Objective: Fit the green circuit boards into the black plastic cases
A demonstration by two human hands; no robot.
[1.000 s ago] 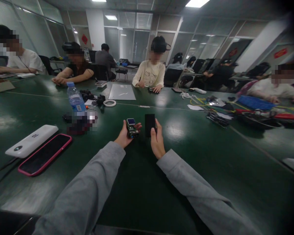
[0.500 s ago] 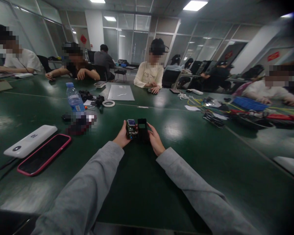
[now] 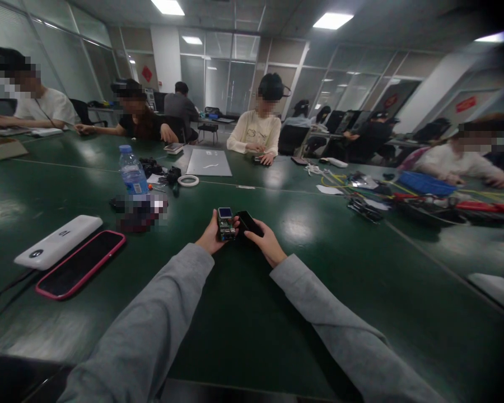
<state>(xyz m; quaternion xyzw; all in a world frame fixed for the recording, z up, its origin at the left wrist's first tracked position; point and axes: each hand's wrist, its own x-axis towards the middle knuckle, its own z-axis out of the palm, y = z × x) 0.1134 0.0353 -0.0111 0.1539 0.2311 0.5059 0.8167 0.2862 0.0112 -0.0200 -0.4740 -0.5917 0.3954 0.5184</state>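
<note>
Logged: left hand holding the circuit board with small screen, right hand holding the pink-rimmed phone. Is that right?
No: the head view shows the right hand holding a black rectangular piece; the pink-rimmed phone lies on the green table. The left hand holds the circuit board.

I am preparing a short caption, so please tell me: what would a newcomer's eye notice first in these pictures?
The eye would probably fall first on the small circuit board in the left hand and the black case in the right hand, near the middle. Next comes the pink-rimmed phone on the green table at the left, beside a white device. Farther back, left of the hands, stands a clear bottle.
</note>
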